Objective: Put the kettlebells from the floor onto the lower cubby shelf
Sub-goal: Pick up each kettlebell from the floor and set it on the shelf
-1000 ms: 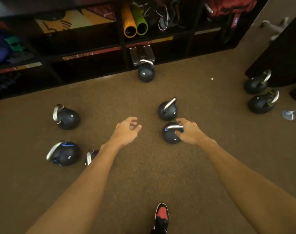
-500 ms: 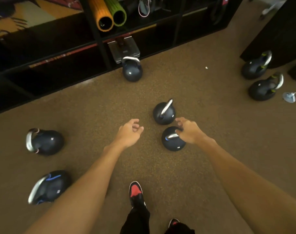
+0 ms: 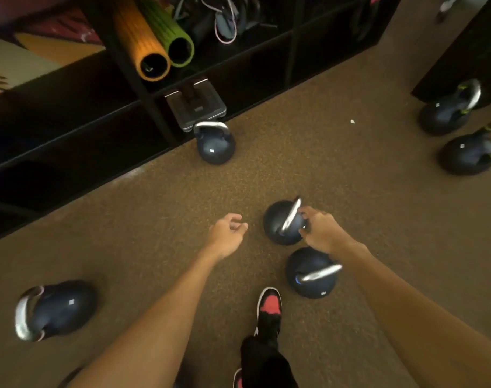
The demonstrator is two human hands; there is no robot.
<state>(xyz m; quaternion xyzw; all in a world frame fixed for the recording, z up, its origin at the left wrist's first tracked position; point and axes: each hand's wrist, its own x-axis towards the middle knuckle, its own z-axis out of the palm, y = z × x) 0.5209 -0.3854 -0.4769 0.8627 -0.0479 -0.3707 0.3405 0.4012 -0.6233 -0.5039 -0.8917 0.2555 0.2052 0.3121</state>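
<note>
Several dark kettlebells with silver handles lie on the brown carpet. My right hand point(image 3: 321, 232) hovers with fingers apart at the handle of the middle kettlebell point(image 3: 279, 228), touching or nearly touching it. A second kettlebell point(image 3: 311, 275) sits just below, beside my right forearm. My left hand point(image 3: 228, 233) hangs loosely curled and holds nothing, left of the middle kettlebell. Another kettlebell point(image 3: 215, 145) stands upright against the black cubby shelf point(image 3: 79, 130). One kettlebell point(image 3: 56, 309) lies tipped at the lower left. Two kettlebells point(image 3: 445, 113) point(image 3: 471, 154) rest at the far right.
An orange foam roller point(image 3: 143, 49) and a green foam roller point(image 3: 171, 37) fill an upper cubby. A flat grey scale-like object point(image 3: 196, 105) pokes out of the lower cubby. My red and black shoe point(image 3: 269, 306) stands in front. A dark cabinet point(image 3: 462, 51) is at the right.
I have stepped forward, so the shelf and kettlebells look closer. My right hand has left the nearer kettlebell and moved up to the handle of the one behind it.
</note>
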